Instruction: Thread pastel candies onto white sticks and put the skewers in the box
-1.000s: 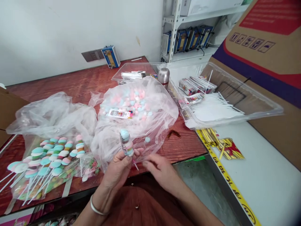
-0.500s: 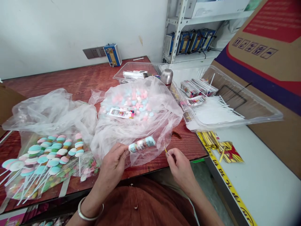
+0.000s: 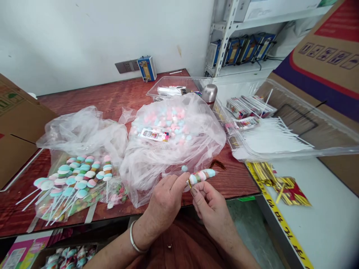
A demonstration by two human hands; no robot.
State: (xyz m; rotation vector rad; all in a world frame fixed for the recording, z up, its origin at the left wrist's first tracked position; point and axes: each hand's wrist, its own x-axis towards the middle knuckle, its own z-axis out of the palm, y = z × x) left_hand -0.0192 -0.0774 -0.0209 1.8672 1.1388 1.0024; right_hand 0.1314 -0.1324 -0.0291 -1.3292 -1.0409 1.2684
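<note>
My left hand [image 3: 165, 200] pinches the stick end of a wrapped candy skewer [image 3: 202, 175], which lies sideways with its blue tip pointing right. My right hand [image 3: 209, 203] is closed beside it, its thumb and forefinger pinched on a thin gold twist tie [image 3: 190, 183] at the skewer's neck. Both hands hover over the front edge of the red wooden table [image 3: 112, 97]. Just behind them sits an open clear bag of pink and blue candies [image 3: 168, 123]. A pile of finished candy skewers [image 3: 73, 179] lies on plastic at the left.
A clear tray [image 3: 322, 134] at the right holds white sticks [image 3: 269, 136] and label packs. Gold twist ties [image 3: 280, 181] lie on the white surface below it. A metal flask [image 3: 209, 94], a second tray, cardboard boxes at both sides and a shelf stand around.
My right hand came in from the right with the gold tie to the skewer's neck. The skewer, upright a second ago, now lies sideways. The view shifted right.
</note>
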